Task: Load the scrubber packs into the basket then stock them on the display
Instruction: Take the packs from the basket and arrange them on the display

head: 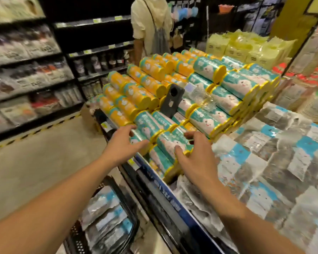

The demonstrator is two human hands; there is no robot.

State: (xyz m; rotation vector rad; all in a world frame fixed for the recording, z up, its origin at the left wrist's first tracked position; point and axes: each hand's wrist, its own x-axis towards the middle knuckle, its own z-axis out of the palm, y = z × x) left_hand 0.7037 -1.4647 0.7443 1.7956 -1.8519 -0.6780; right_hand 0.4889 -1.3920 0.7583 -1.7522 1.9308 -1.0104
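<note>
Flat scrubber packs (275, 162), grey with blue-and-white labels, lie in overlapping rows on the display table (173, 202) at the right. More of the same packs (106, 217) fill a black basket (130, 233) on the floor at the bottom left. My left hand (123, 143) and my right hand (193, 158) reach over the table's near corner, fingers spread, touching teal cylindrical rolls (165, 143) stacked beside the scrubber packs. Neither hand grips anything.
Orange rolls (136, 92) and teal rolls fill the middle of the table, with a dark phone (170, 101) propped among them. Yellow packs (242, 46) sit behind. A person in a cream hoodie (151, 24) stands beyond the table. Dark shelves (26, 70) line the left aisle.
</note>
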